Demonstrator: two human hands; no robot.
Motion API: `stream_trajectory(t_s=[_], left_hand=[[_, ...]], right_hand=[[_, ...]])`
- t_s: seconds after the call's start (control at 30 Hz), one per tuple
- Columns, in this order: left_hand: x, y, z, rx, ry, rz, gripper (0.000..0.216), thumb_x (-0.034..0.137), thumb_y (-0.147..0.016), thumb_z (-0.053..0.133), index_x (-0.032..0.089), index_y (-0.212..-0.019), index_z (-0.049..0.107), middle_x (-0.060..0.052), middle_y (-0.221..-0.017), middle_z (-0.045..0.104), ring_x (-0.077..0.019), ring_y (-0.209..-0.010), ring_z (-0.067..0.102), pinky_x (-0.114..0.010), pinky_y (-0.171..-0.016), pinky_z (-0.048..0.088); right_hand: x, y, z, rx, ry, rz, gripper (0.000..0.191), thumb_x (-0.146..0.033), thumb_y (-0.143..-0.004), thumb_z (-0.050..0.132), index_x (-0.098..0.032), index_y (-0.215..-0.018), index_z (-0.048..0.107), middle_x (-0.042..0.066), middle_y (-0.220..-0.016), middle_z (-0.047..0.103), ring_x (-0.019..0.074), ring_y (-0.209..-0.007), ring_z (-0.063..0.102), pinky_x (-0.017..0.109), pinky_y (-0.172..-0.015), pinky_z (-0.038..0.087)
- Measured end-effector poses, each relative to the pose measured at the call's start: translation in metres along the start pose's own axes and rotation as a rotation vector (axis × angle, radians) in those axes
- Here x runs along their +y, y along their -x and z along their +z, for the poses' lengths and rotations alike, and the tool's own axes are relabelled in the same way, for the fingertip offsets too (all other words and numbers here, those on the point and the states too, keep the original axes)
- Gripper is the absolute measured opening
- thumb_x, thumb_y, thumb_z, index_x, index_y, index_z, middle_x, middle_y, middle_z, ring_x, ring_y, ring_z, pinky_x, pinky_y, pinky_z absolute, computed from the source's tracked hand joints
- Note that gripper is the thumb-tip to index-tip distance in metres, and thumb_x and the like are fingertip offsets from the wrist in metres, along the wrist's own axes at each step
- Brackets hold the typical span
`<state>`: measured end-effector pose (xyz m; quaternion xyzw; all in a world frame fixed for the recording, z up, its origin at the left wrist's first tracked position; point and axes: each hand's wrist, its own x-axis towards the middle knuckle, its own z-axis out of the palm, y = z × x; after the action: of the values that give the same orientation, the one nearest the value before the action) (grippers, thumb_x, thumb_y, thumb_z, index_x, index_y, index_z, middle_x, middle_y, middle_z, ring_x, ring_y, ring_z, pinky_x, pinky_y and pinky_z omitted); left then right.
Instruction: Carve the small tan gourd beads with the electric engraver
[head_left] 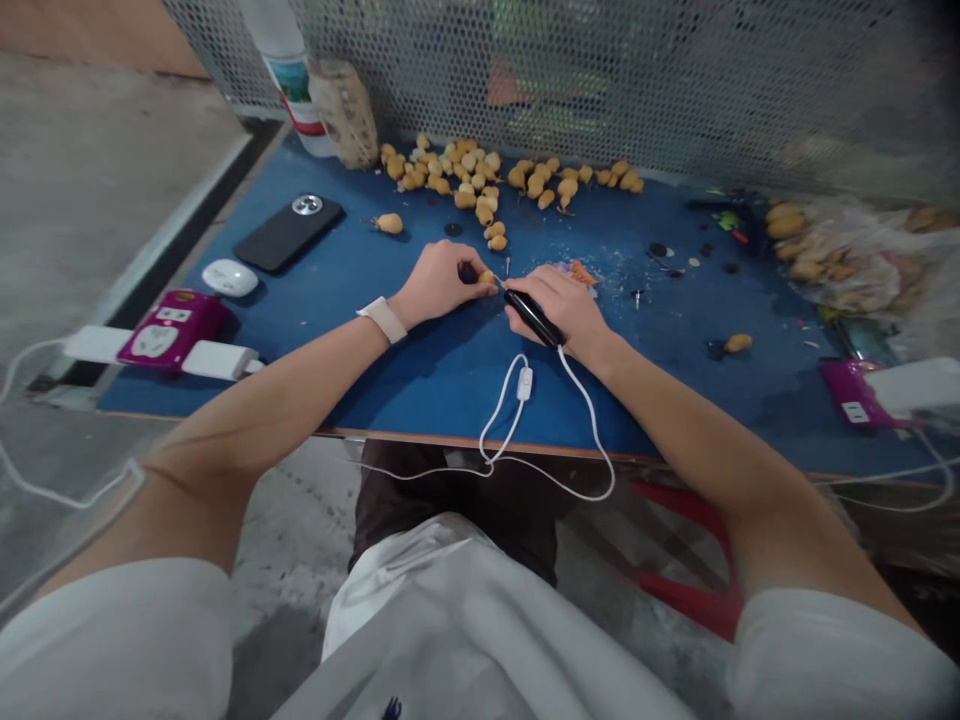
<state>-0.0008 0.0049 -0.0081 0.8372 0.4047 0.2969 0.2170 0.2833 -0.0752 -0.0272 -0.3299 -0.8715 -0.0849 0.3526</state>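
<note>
L hand point(442, 283) has thumb & fingertips closed on a sm. gourd point(487, 277); R hand point(566, 305) is curled round a blk corded tool point(534, 318), thin tip at the gourd, can't tell if touching. Gourd's at L fingertips, btwn both hands: tan-yellow, rounded, partly hidden. Wht cord point(587, 392) runs bodyward from the grip; gourd pile point(466, 172) lies beyond it, blk phone point(289, 235) well L.

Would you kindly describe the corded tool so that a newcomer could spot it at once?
On the blue table, look to the person's right hand. It grips a slim, glossy black tool with a white cord; unlike the matte black phone, it is held and trails a cable.
</note>
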Motion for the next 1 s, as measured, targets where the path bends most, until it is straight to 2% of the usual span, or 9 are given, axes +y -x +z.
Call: stream_trajectory(t_s=[0.13,0.47,0.57,0.73,1.0], left_hand=[[-0.0038,-0.0014,0.0025,0.006,0.027,-0.002,0.034,0.06,-0.092,0.102,0.028,-0.094,0.09,-0.006,-0.1,0.093,-0.0261,-0.093,0.078,-0.043,-0.093,0.063],[-0.001,0.0004,-0.0003,-0.009,0.019,-0.023,0.031,0.056,-0.094,0.104,0.027,-0.094,0.092,-0.008,-0.103,0.094,-0.0286,-0.098,0.08,-0.046,-0.101,0.065],[-0.0002,0.001,-0.0014,-0.008,0.028,-0.017,0.032,0.057,-0.095,0.104,0.028,-0.093,0.091,-0.008,-0.103,0.094,-0.0288,-0.097,0.08,-0.046,-0.099,0.066],[-0.0036,0.0004,-0.0015,-0.018,0.063,0.001,0.036,0.059,-0.094,0.106,0.027,-0.093,0.09,-0.009,-0.103,0.093,-0.0286,-0.098,0.079,-0.045,-0.096,0.067],[-0.0003,0.0,0.0019,0.008,0.046,-0.031,0.03,0.048,-0.094,0.108,0.025,-0.091,0.089,-0.007,-0.099,0.091,-0.0251,-0.092,0.078,-0.041,-0.093,0.064]], right_hand=[[-0.0034,0.0012,0.0019,0.044,-0.026,0.049,0.029,-0.035,-0.118,0.072,-0.03,-0.143,0.085,0.014,-0.124,0.091,0.0386,-0.118,0.09,0.06,-0.111,0.077],[-0.0016,0.0013,0.0024,0.045,-0.043,0.016,0.028,-0.037,-0.122,0.07,-0.028,-0.144,0.084,0.015,-0.125,0.092,0.0372,-0.116,0.091,0.056,-0.107,0.078],[0.0005,0.0027,0.0038,0.047,-0.034,-0.005,0.03,-0.037,-0.123,0.07,-0.027,-0.147,0.084,0.015,-0.127,0.092,0.037,-0.118,0.091,0.055,-0.108,0.079],[-0.0011,0.0041,0.0059,0.025,-0.021,0.048,0.028,-0.038,-0.122,0.07,-0.027,-0.144,0.084,0.016,-0.125,0.09,0.0386,-0.118,0.09,0.058,-0.107,0.078],[-0.003,0.0054,0.006,0.069,-0.131,0.018,0.03,-0.037,-0.123,0.074,-0.027,-0.149,0.082,0.016,-0.131,0.09,0.0385,-0.124,0.09,0.058,-0.112,0.077]])
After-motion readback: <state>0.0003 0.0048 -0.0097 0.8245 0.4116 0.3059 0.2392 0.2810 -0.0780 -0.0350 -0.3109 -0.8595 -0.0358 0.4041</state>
